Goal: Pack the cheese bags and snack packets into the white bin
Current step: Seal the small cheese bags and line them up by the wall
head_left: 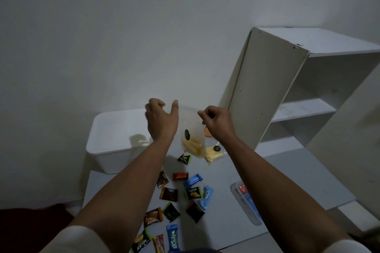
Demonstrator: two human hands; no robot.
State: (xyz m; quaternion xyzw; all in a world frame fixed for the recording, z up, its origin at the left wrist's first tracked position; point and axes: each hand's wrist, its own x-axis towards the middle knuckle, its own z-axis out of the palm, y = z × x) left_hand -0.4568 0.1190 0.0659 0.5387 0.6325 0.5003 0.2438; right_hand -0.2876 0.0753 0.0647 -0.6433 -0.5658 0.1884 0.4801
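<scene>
A clear cheese bag (193, 141) with yellow sticks and a black label hangs in the air between my hands. My right hand (218, 123) pinches its top right corner. My left hand (160, 119) is at the bag's top left edge, fingers curled and thumb up; whether it grips the bag I cannot tell. The white bin (107, 141) with a lid on stands on the table just left of my left hand. A second cheese bag (214, 153) lies on the table behind the held one. Several snack packets (181, 193) are scattered nearer to me.
A white shelf unit (287, 92) stands at the right on the table. A clear plastic container (244, 199) with packets lies at the table's right edge. An orange packet (207, 132) shows under my right wrist. A white wall is behind.
</scene>
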